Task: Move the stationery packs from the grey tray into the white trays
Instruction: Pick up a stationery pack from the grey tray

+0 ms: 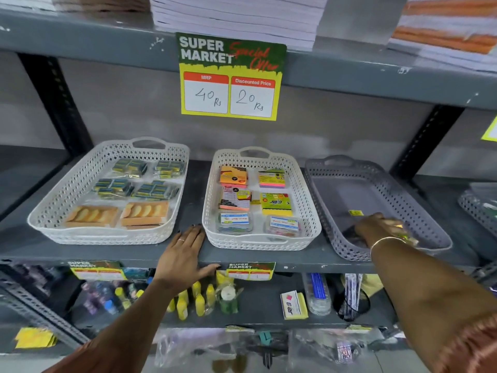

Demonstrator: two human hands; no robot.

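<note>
A grey tray [403, 195] stands at the right of the shelf. Inside it lies a dark pack with a yellow label [355, 212]. My right hand [376, 227] reaches into the tray's near end, fingers curled around a blurred pack with yellow parts [407, 236]. The left white tray [107, 235] holds blue-and-yellow packs at the back and orange packs at the front. Sticky-note pads and clear boxes fill the middle white tray [258, 244]. My left hand [183, 254] lies flat and empty on the shelf edge between the two white trays.
A yellow price sign [230, 76] hangs from the shelf above, which carries paper stacks. Another grey tray [477, 211] shows at the far right. The lower shelf holds yellow bottles [199, 300], a sticky-note pack [293, 305] and other goods. Black uprights flank the bay.
</note>
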